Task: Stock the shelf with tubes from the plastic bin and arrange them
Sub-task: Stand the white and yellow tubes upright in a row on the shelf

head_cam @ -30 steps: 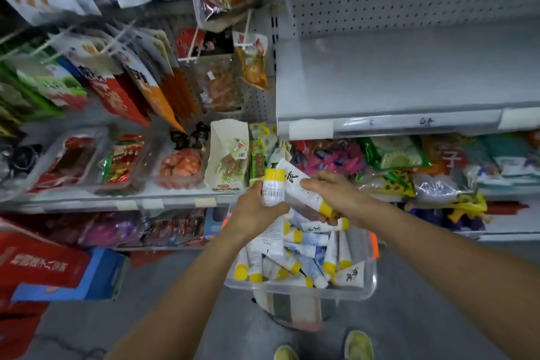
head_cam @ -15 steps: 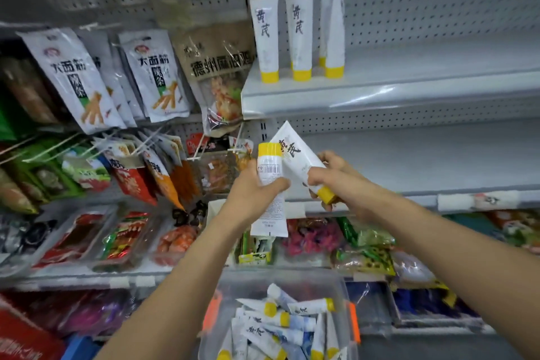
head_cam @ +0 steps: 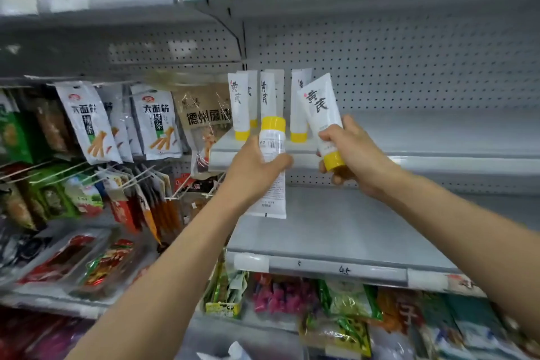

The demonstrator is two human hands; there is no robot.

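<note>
Tubes fill both my hands, held up in front of the shelf [head_cam: 423,137] where a row of standing tubes [head_cam: 239,105] is already in place. My left hand [head_cam: 257,166] is wrapped round the middle of one white tube [head_cam: 271,202], fingers and thumb curled about it. My right hand [head_cam: 353,155] grips the second tube [head_cam: 320,108] low down, near its yellow cap. Neither tube is on the shelf yet. Both hang in the air just before its front edge, close in front of the row.

Trouble, as I judge it, lies in that row. The standing tubes balance on narrow caps, close together. If I brush them with a knuckle or with the tube I bring in, one could topple and take its neighbours along. My left tube is also the wrong way up for the row, so I would have to turn it over with both hands full. It could slip and drop to the lower shelf [head_cam: 336,228].

My left tube's long axis is near upright, cap up and crimped end down, with the barcode side toward me. The right tube's axis is tilted, cap down and crimped end up, leaning left toward the row, with its printed characters facing me. Hanging snack packets [head_cam: 87,123] sit left of the row.
</note>
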